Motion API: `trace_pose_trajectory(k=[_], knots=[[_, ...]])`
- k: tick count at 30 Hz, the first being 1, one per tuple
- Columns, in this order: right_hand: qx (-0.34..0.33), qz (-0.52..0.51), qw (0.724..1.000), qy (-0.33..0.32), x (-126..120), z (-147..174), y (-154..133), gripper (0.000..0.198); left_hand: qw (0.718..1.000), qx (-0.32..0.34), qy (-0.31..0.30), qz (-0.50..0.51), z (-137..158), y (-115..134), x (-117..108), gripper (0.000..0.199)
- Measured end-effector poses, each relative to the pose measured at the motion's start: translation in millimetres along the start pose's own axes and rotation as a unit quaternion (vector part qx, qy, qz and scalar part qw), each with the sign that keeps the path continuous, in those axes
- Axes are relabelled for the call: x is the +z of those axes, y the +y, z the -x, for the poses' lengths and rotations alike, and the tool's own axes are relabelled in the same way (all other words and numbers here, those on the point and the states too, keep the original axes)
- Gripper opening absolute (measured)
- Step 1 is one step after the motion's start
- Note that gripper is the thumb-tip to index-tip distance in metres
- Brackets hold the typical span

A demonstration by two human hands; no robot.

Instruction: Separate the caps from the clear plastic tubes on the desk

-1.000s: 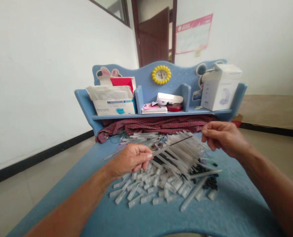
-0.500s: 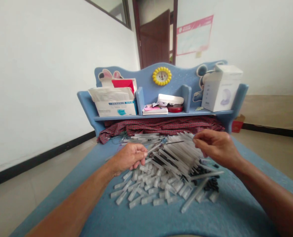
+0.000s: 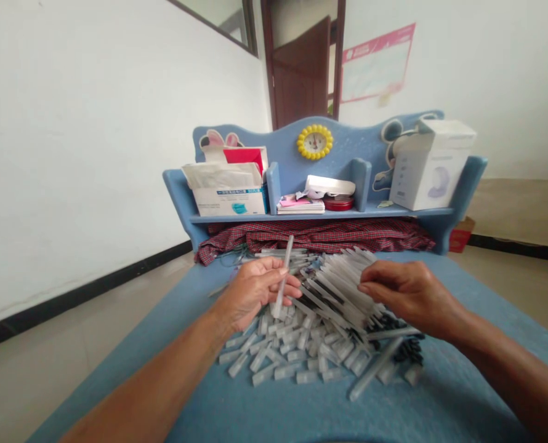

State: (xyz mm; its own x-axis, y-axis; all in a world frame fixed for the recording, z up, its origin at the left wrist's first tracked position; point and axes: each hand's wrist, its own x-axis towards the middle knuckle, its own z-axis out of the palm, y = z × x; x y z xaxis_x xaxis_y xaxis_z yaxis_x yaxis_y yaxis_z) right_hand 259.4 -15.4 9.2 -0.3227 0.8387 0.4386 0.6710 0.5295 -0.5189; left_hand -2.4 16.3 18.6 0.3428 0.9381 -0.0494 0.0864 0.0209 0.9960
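- Clear tube (image 3: 283,274): pinched between thumb and fingers of the left hand (image 3: 255,292), held near upright, top leaning toward 1 o'clock; it stands just above the 9 o'clock edge of the pile of tubes (image 3: 334,295) on the blue bench (image 3: 200,394).
- Right hand (image 3: 403,289): fingers curled down onto the 3 o'clock side of the pile, grip narrow; whether it holds a piece I cannot tell, the fingertips are hidden under the knuckles.
- Risk, judged: left pinch sits low on the tube, so the long free end could swing or slip out.
- Risk, judged: the stack is loose and criss-crossed; pressure from the right hand could roll tubes toward the 5 o'clock edge, where one long tube (image 3: 375,369) already lies apart.
- Risk, judged: short caps (image 3: 274,360) at 6 o'clock and black pieces (image 3: 410,351) at 4 o'clock are scattered and could be swept off by a forearm.
- Hard to read: motion blur on the pile; tube contents unclear. Near bench edge is cut off. Red checked cloth (image 3: 320,237) hides the bench at 12 o'clock, beneath the shelf (image 3: 320,214).
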Motion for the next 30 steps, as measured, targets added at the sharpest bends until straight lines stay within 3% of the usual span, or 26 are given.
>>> trace_pose_trajectory(k=[5, 11, 15, 21, 25, 30], knots=[[0.067, 0.047, 0.996, 0.022, -3, -8, 14, 0.022, 1.0, 0.001, 0.002, 0.001, 2, 0, 3, 0.016], [0.212, -0.012, 0.963, -0.168, -26, -9, 30, 0.019, 0.999, 0.001, 0.021, -0.041, -1, 1, 0, 0.015], [0.211, -0.028, 0.948, -0.235, -32, -5, 35, 0.021, 0.998, -0.005, 0.017, -0.062, -1, 0, 3, 0.015], [0.233, -0.048, 0.932, -0.273, -31, -3, 35, 0.019, 0.997, -0.011, -0.001, -0.078, -1, -4, 5, 0.015], [0.21, -0.041, 0.947, -0.239, -35, -6, 36, 0.027, 0.995, 0.012, -0.007, -0.098, -2, -6, 6, 0.015], [0.092, -0.014, 0.995, -0.042, -28, -6, 22, 0.025, 0.979, 0.075, -0.029, -0.185, 2, -12, 13, 0.015]])
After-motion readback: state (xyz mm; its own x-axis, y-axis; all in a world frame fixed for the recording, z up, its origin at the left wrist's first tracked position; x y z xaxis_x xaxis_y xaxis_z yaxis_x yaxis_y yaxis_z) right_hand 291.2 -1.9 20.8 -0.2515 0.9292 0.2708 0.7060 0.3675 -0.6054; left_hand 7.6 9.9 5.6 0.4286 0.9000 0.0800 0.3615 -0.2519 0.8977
